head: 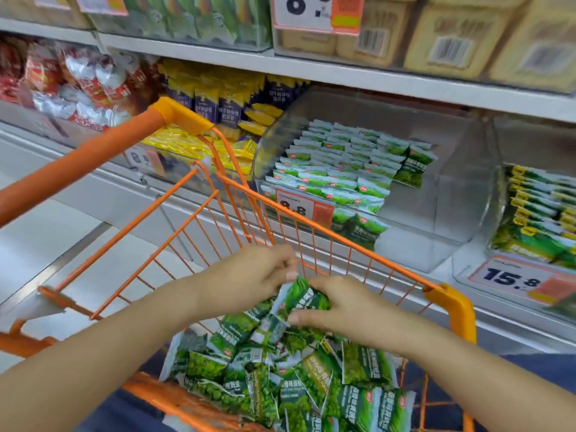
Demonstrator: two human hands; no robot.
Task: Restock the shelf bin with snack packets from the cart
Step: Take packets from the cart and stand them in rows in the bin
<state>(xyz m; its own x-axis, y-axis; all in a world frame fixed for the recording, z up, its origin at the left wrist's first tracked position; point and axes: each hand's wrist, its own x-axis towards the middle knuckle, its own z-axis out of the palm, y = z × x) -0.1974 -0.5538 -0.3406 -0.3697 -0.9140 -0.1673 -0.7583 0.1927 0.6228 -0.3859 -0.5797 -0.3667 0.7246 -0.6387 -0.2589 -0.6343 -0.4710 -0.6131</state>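
Low in the frame, both hands meet over the orange wire cart (311, 241), together clamped on a green snack packet (300, 296): the left hand (258, 272) pinches its upper edge with curled fingers, and the right hand (339, 304) grips it from the right side. Beneath them lies a loose pile of green packets (280, 378) in the cart. Right of centre, the clear shelf bin (436, 194) holds rows of matching packets (343, 163) on its left side, behind an 8.8 price tag (294, 207).
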